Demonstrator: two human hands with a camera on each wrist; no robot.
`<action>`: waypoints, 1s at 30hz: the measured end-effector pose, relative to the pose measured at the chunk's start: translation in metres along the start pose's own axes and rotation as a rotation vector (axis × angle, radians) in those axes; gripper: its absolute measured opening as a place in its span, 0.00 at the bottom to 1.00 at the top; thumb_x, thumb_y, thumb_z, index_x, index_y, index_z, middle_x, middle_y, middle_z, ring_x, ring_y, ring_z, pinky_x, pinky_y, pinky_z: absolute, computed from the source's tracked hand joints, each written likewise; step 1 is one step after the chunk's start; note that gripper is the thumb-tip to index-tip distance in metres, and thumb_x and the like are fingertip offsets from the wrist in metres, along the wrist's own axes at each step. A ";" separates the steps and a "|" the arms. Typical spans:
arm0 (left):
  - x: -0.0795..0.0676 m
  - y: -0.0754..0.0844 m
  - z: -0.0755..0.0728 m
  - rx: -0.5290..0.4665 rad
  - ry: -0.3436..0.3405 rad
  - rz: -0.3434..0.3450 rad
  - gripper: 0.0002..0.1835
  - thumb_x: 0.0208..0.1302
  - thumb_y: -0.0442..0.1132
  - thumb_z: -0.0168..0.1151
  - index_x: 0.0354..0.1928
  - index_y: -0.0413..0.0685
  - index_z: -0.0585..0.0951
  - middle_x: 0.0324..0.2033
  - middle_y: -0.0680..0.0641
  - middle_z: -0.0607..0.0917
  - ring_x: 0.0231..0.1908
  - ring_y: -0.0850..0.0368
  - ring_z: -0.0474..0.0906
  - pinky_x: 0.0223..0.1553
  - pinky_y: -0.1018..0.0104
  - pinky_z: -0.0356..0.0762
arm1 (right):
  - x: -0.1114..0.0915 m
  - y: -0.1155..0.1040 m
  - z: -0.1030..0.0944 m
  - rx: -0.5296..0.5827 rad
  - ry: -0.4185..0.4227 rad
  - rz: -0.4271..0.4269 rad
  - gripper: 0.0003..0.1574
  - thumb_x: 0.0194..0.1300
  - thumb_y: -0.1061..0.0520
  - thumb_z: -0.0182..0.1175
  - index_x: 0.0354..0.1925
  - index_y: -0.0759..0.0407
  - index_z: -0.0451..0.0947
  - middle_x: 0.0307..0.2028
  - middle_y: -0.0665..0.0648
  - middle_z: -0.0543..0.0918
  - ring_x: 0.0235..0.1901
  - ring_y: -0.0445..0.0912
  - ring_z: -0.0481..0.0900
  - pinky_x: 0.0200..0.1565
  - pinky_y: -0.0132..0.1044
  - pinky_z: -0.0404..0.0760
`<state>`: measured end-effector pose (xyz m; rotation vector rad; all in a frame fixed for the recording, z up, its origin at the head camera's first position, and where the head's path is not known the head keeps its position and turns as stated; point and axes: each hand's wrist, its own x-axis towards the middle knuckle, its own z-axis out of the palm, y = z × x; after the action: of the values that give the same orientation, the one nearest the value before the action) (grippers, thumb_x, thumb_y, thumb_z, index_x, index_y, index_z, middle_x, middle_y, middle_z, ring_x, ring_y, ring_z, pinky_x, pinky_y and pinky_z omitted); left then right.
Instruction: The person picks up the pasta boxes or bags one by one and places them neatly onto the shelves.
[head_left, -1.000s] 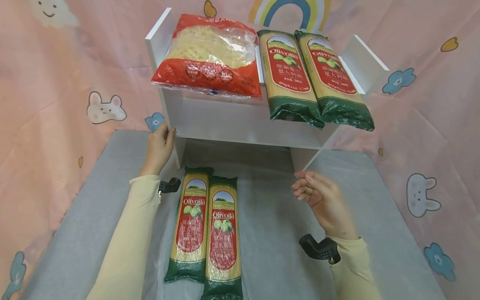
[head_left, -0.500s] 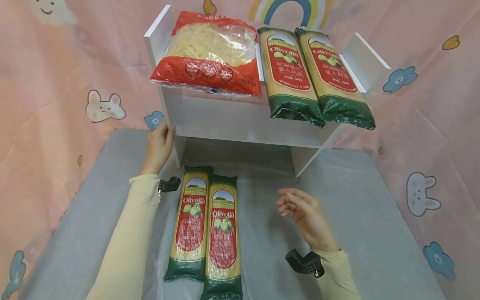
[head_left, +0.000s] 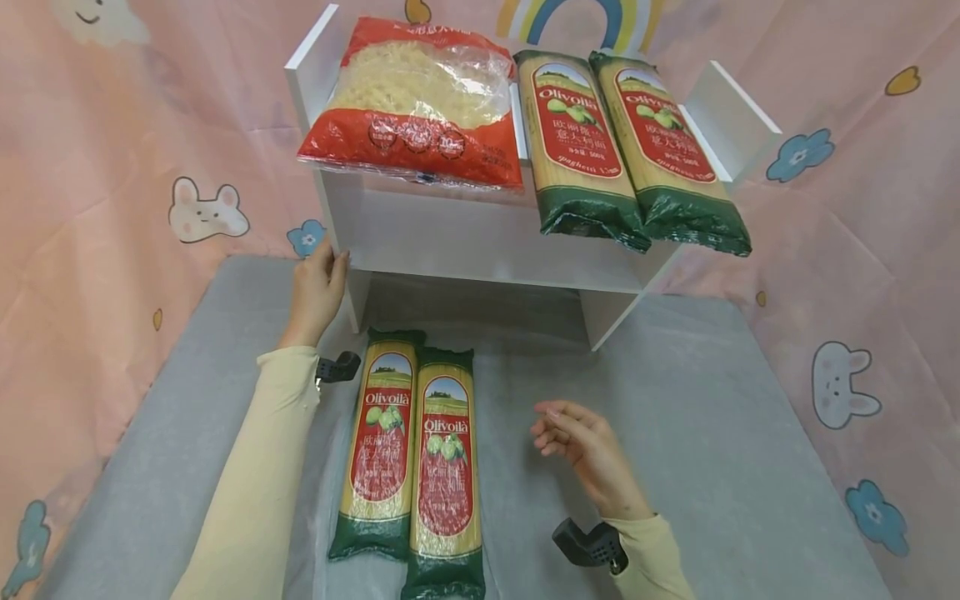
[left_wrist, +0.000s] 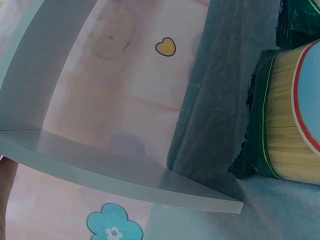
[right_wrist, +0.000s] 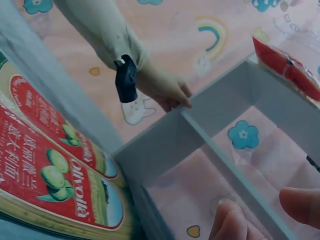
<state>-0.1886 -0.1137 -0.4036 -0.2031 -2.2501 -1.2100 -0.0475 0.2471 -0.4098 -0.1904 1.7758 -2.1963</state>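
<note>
My left hand [head_left: 315, 292] grips the left side panel of a white shelf [head_left: 480, 242]; the right wrist view also shows this hold. Over the grey cloth, my right hand [head_left: 588, 454] hovers with relaxed fingers and holds nothing. It is right of two spaghetti packs, a left one [head_left: 378, 450] and a right one [head_left: 447, 467], lying side by side in front of the shelf. On the shelf top lie a red bag of pasta [head_left: 420, 92] and, to its right, two more spaghetti packs, one [head_left: 576, 137] beside the other [head_left: 667, 137], their lower ends overhanging the front edge.
Grey cloth [head_left: 720, 433] covers the table under everything. Behind and at both sides hangs a pink printed curtain [head_left: 847, 233]. A dividing board [right_wrist: 220, 155] splits the shelf's inside, as the right wrist view shows.
My right hand has moved away from the shelf's lower right corner, down and left toward the spaghetti packs on the cloth. My left hand keeps its hold on the shelf.
</note>
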 end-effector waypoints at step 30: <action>0.000 0.000 0.001 0.013 0.011 -0.024 0.10 0.71 0.33 0.49 0.45 0.31 0.75 0.33 0.31 0.81 0.28 0.42 0.76 0.30 0.51 0.71 | -0.013 0.063 0.023 -0.137 -0.023 0.293 0.20 0.66 0.61 0.56 0.49 0.78 0.70 0.30 0.54 0.82 0.29 0.42 0.80 0.33 0.33 0.79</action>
<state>-0.1891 -0.1124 -0.4039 -0.1646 -2.2566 -1.2061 -0.0185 0.2179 -0.4650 0.0148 1.8138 -1.8643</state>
